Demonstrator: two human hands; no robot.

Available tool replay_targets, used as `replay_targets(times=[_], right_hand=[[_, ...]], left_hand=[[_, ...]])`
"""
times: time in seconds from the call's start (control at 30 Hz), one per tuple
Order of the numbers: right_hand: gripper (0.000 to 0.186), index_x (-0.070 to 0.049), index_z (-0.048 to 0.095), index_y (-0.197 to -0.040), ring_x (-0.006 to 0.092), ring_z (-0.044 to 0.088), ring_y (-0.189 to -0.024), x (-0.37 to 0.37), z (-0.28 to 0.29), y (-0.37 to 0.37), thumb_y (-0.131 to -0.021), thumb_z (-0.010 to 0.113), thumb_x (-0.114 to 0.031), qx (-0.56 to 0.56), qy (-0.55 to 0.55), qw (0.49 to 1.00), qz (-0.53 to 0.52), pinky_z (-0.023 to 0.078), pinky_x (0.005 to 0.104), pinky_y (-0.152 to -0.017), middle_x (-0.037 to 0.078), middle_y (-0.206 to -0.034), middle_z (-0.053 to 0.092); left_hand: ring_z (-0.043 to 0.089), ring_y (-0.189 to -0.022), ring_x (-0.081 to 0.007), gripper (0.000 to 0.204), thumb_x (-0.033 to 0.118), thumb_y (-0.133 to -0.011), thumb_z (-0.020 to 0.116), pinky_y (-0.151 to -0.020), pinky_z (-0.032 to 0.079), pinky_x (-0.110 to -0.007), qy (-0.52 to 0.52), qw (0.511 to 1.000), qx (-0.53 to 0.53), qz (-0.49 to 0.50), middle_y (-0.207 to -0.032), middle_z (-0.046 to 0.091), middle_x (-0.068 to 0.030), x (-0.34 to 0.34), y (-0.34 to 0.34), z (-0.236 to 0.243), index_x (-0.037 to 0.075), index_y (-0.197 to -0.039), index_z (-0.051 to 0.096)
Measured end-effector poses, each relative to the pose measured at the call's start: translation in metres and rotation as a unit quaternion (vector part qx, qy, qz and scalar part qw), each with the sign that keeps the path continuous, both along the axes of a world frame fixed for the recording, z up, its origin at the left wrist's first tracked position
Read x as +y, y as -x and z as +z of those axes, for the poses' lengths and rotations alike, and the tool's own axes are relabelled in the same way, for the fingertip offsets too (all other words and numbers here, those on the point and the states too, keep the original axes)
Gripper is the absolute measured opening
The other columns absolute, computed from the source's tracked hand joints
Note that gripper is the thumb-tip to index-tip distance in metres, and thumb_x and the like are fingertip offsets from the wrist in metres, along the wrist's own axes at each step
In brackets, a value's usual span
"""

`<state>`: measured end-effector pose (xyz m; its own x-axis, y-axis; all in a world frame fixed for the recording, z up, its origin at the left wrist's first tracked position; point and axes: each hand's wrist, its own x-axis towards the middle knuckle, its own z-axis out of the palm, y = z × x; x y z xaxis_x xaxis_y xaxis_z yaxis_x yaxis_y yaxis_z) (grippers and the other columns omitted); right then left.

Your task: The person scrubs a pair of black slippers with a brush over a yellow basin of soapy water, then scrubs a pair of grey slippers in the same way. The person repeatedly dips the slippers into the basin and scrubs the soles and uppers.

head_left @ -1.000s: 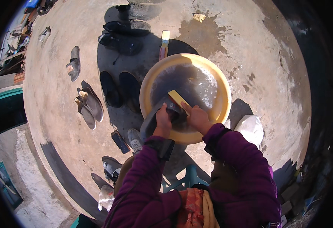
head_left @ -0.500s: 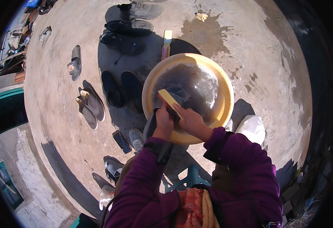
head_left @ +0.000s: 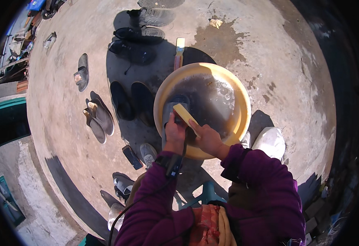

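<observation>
A yellow basin (head_left: 245, 102) of murky, sudsy water stands in front of me. Over its near left side my left hand (head_left: 174, 134) is closed around a dark grey slipper (head_left: 169, 108), whose far end reaches toward the water. My right hand (head_left: 209, 140) grips a scrub brush (head_left: 184, 115) with a yellow back, thumb side along the handle. The brush head lies on the slipper, close to my left fingers; its reddish bristles are mostly hidden. A second yellow brush (head_left: 179, 51) rests on the ground beyond the basin.
Left of the basin lie dark slippers (head_left: 121, 100), brown slip-on shoes (head_left: 100, 117), a single slide (head_left: 81, 71) and a phone (head_left: 132, 157). Several dark shoes (head_left: 138, 36) stand farther off. A white bag (head_left: 269, 142) sits at the right, and a teal stool (head_left: 206, 193) is beneath me.
The slipper shows more over the basin's left side. My left hand sits slightly lower in view, and the brush has shifted slightly nearer to me and right. Basin and ground appear slightly lower.
</observation>
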<state>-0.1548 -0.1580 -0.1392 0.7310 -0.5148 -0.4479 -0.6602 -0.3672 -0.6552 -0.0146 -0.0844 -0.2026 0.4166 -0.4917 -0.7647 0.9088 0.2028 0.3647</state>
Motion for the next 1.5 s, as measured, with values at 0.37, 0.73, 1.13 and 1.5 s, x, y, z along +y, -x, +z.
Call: replay_targets(times=[0.37,0.73,1.13,1.5], right_hand=[[0.06,-0.028,0.044,-0.141,0.0392,0.063,-0.09,-0.041,-0.058,-0.007,-0.083,0.055,-0.016,0.068,0.046,0.992,-0.096,0.051,0.0478,-0.082,0.023,-0.1,0.06],[0.054,-0.001,0.053,-0.132,0.0275,0.065,-0.102,-0.076,-0.004,0.022,-0.083,0.063,-0.022,-0.051,-0.221,0.944,-0.239,0.049,0.0351,-0.086,0.026,-0.111,0.064],[0.055,-0.005,0.05,-0.135,0.0416,0.061,-0.099,0.073,0.163,0.009,-0.088,0.054,-0.034,-0.243,-0.014,0.954,-0.173,0.048,0.0449,-0.085,0.029,-0.103,0.063],[0.055,-0.009,0.047,-0.139,0.0366,0.065,-0.096,0.024,0.172,-0.031,-0.089,0.056,-0.03,-0.243,-0.012,0.939,-0.242,0.049,0.0403,-0.084,0.024,-0.102,0.065]], left_hand=[[0.052,-0.118,-0.0306,0.041,0.032,-0.099,0.049,-0.104,0.037,-0.051,-0.049,0.996,-0.017,-0.072,-0.13,0.053,-0.0117,-0.001,0.01,0.008,0.008,-0.131,0.044],[0.052,-0.112,-0.0292,0.051,0.047,-0.096,0.049,-0.101,0.036,-0.047,-0.055,0.991,-0.021,-0.124,-0.123,0.057,-0.011,-0.005,-0.007,0.067,0.008,-0.129,0.048],[0.064,-0.082,-0.0201,0.045,0.041,-0.102,0.037,-0.071,0.052,-0.033,0.114,0.981,-0.113,-0.11,-0.1,0.066,-0.009,0.001,0.018,0.168,0.005,-0.11,0.062],[0.061,-0.075,-0.0158,0.035,0.037,-0.1,0.046,-0.061,0.045,-0.028,0.121,0.982,-0.128,-0.07,-0.087,0.066,-0.0045,-0.01,0.019,0.175,0.007,-0.104,0.063]])
